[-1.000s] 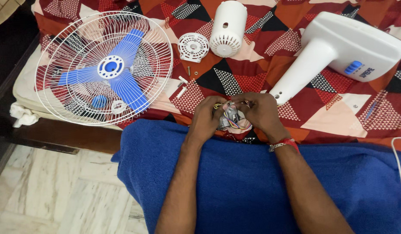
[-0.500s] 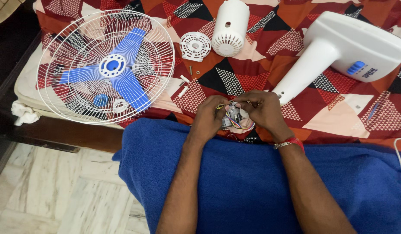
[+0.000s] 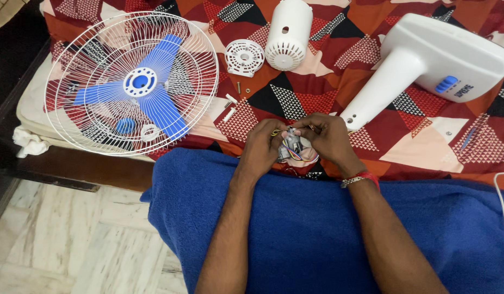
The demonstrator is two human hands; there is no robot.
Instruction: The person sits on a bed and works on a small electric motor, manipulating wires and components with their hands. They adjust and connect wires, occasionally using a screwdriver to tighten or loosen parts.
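Both of my hands hold a small fan motor [image 3: 293, 148] with coloured wires, just above a blue towel [image 3: 317, 228] on my lap. My left hand [image 3: 263, 146] grips its left side. My right hand [image 3: 328, 139] covers its right side, fingers pinching at the wires on top. Much of the motor is hidden by my fingers. A red thread and a metal bracelet [image 3: 359, 178] circle my right wrist.
On the patterned bedspread [image 3: 404, 147] lie a white fan grille with blue blades [image 3: 133, 84], a round white vented cover [image 3: 244, 56], a white motor housing [image 3: 288, 34], the white fan base and stem [image 3: 426, 60], and loose screws and pins [image 3: 230, 106]. Marble floor [image 3: 72, 245] lies at the left.
My hands stay on the motor with only small finger movements on the wires. The view has shifted slightly.
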